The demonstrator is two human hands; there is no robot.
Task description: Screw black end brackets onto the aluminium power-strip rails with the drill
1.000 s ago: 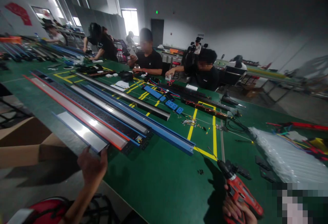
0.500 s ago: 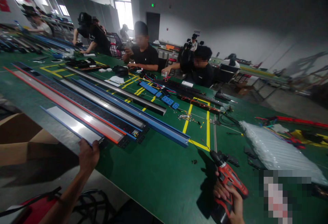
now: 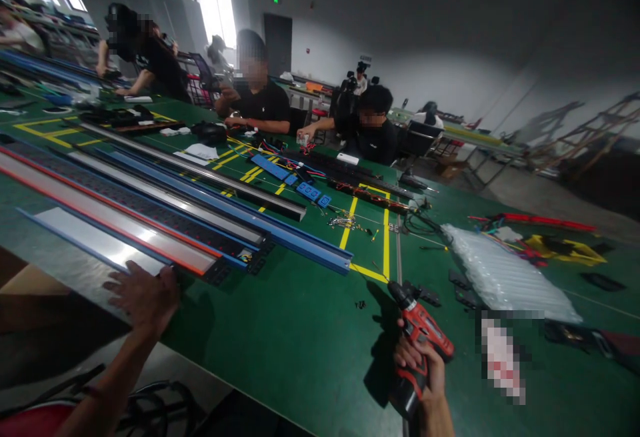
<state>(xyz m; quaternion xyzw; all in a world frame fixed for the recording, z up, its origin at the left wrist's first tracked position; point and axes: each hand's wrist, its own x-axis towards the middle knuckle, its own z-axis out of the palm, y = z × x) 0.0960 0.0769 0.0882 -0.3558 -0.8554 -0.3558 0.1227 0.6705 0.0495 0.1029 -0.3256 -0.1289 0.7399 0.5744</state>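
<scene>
My left hand [image 3: 145,297], fingers spread, lies at the near end of a short blue-edged metal channel [image 3: 80,230] by the table's near edge. Whether its palm presses on the channel I cannot tell. My right hand [image 3: 423,363] is wrapped round the grip of a red and black cordless drill [image 3: 427,333], whose bit points away from me over the green table [image 3: 280,330]. Beside the short channel lies a long orange-edged channel [image 3: 165,237]. Further off are a blue channel [image 3: 300,240] and a dark metal bar [image 3: 240,187]. A few small black pieces [image 3: 360,304] lie left of the drill.
Bubble-wrapped goods [image 3: 510,277] lie on the right. Blue socket strips [image 3: 287,177], wires and loose small metal parts [image 3: 345,221] are spread across the middle. Several people work on the far side, one in a black shirt [image 3: 265,107]. A cardboard box [image 3: 35,303] stands below the left edge.
My left hand has gone from gripping the end of the short channel to spread fingers over it. The view has swung right; the drill stays in my right hand.
</scene>
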